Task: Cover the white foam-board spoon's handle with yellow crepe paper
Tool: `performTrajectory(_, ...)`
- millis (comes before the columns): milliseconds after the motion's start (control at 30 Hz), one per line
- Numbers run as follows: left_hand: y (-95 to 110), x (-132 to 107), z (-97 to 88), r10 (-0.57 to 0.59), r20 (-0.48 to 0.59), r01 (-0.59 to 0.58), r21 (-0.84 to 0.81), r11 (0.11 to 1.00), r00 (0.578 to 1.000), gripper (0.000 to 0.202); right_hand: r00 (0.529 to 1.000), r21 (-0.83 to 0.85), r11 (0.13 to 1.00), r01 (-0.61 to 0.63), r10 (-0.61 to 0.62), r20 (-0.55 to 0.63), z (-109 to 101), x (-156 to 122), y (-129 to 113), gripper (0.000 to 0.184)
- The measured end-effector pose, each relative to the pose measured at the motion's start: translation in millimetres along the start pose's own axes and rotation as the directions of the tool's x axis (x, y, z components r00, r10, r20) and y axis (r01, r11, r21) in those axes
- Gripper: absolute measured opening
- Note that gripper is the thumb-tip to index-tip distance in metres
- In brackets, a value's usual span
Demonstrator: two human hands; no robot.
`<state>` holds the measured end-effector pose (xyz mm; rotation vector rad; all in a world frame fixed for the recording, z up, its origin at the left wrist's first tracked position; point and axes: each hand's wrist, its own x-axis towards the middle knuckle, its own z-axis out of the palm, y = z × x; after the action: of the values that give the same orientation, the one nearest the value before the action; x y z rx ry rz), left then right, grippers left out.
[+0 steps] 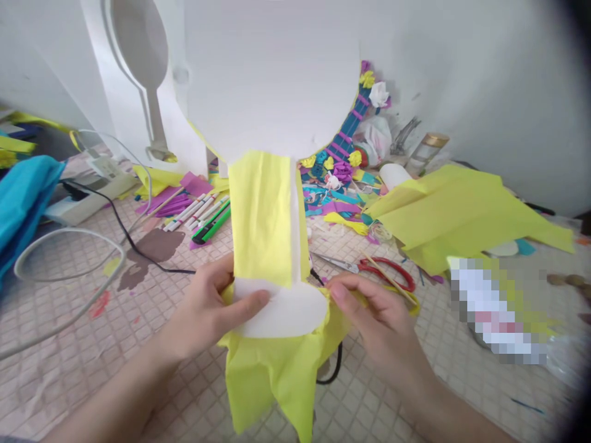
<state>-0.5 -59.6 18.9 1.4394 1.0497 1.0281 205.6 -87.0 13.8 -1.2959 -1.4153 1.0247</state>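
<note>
A big white foam cutout (272, 74), shaped like a goblet, stands before me on the tiled floor. Yellow tissue paper (262, 221) covers its stem and hangs down below its oval foot (281, 311). My left hand (210, 307) grips the foot's left edge, thumb pressed on the white face. My right hand (369, 314) pinches the yellow paper at the foot's right edge, fingers closed.
Red-handled scissors (378, 267) lie just behind my right hand. A crumpled yellow sheet (462, 212) spreads at right. Markers and a green cutter (207, 218), coloured paper scraps, a decorated guitar shape (348, 132), cables (69, 258) and a blue cloth (23, 197) lie around.
</note>
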Motion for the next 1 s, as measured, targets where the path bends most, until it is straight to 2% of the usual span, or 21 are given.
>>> performTrajectory(167, -2, 1, -0.1, -0.023, 0.010, 0.023, -0.036, 0.999, 1.000, 0.024, 0.996, -0.064, 0.994, 0.087, -0.088, -0.008, -4, -1, 3, 0.005)
performTrajectory(300, -3, 1, -1.2, -0.008, 0.038, 0.009, -0.036, 0.999, 0.999, 0.025, 1.000, -0.029, 0.999, 0.012, -0.012, -0.018, -3, -4, 3, 0.005)
performTrajectory(400, -4, -1, -3.0, 0.008, 0.062, -0.006, -0.035, 0.999, 0.998, 0.025, 1.000, 0.020, 1.000, -0.001, 0.002, -0.031, -1, -6, 0, 0.006)
performTrajectory(500, -3, -2, -4.2, 0.011, 0.076, -0.009, -0.025, 1.000, 0.997, 0.026, 0.999, 0.030, 0.998, 0.050, -0.050, -0.020, -1, -7, -2, 0.004)
performTrajectory(567, -2, -1, -4.1, 0.017, 0.069, -0.015, -0.019, 1.000, 0.997, 0.027, 0.992, 0.010, 0.992, 0.126, -0.126, 0.000, -2, -8, -2, 0.003)
performTrajectory(633, -2, 0, -3.2, 0.023, 0.051, -0.022, -0.017, 1.000, 0.998, 0.028, 0.966, -0.060, 0.964, 0.258, -0.259, -0.006, -3, -10, 0, 0.011)
performTrajectory(667, -2, 0, -2.7, 0.026, 0.039, -0.026, -0.021, 0.999, 0.999, 0.028, 0.937, -0.110, 0.932, 0.346, -0.349, -0.006, -4, -11, 1, 0.017)
performTrajectory(733, -2, 2, -2.0, 0.033, 0.014, -0.032, -0.038, 0.999, 0.999, 0.028, 0.848, -0.201, 0.828, 0.523, -0.529, 0.025, -6, -12, 2, 0.028)
performTrajectory(767, -3, 3, -2.2, 0.034, -0.005, -0.034, -0.050, 0.998, 0.999, 0.027, 0.807, -0.220, 0.782, 0.583, -0.588, 0.049, -8, -11, 1, 0.031)
performTrajectory(800, -3, 4, -2.8, 0.034, -0.027, -0.035, -0.060, 0.998, 0.999, 0.026, 0.787, -0.222, 0.760, 0.611, -0.613, 0.069, -11, -10, 0, 0.032)
performTrajectory(833, -3, 5, -3.9, 0.028, -0.053, -0.032, -0.067, 0.997, 0.998, 0.025, 0.785, -0.212, 0.761, 0.613, -0.618, 0.053, -15, -8, -1, 0.030)
performTrajectory(867, -3, 6, -5.5, 0.018, -0.084, -0.025, -0.075, 0.997, 0.996, 0.023, 0.793, -0.200, 0.779, 0.595, -0.609, -0.012, -20, -4, -2, 0.026)
performTrajectory(900, -3, 7, -7.6, 0.009, -0.117, -0.019, -0.088, 0.996, 0.993, 0.022, 0.800, -0.198, 0.802, 0.563, -0.589, -0.112, -26, 0, -3, 0.022)
performTrajectory(967, -3, 9, -12.6, -0.014, -0.173, -0.007, -0.118, 0.993, 0.985, 0.019, 0.773, -0.244, 0.839, 0.486, -0.543, -0.327, -43, 11, -3, 0.017)
performTrajectory(1000, -2, 10, -15.1, -0.021, -0.195, -0.006, -0.134, 0.991, 0.981, 0.018, 0.772, -0.311, 0.850, 0.425, -0.519, -0.367, -53, 16, 0, 0.015)
